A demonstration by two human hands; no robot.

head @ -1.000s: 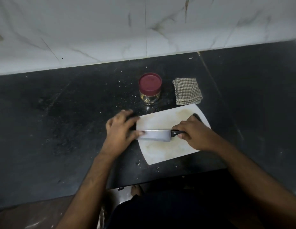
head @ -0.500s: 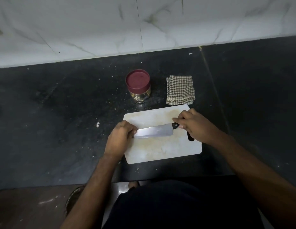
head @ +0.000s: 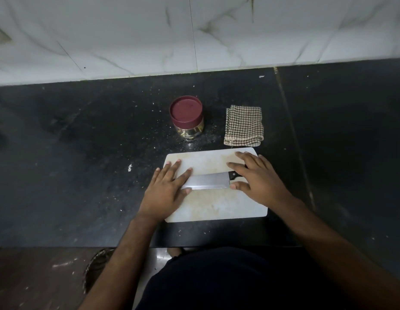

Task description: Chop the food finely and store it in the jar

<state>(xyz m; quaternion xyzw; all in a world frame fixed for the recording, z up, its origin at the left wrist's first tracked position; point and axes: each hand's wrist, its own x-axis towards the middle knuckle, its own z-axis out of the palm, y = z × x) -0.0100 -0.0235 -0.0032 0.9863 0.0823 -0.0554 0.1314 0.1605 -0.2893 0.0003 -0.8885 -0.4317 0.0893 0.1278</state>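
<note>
head view: black counter (head: pixel 82 153), white marble wall (head: pixel 127 30).

On the black counter (head: pixel 82 153) before me: one white cutting board (head: pixel 216 204), one knife (head: pixel 209 181) lying across it, one maroon-lidded jar (head: pixel 187 117), one folded checked cloth (head: pixel 243 126). Two hands, my left hand (head: pixel 166 191) and my right hand (head: pixel 259 177), rest flat on the board.
</note>
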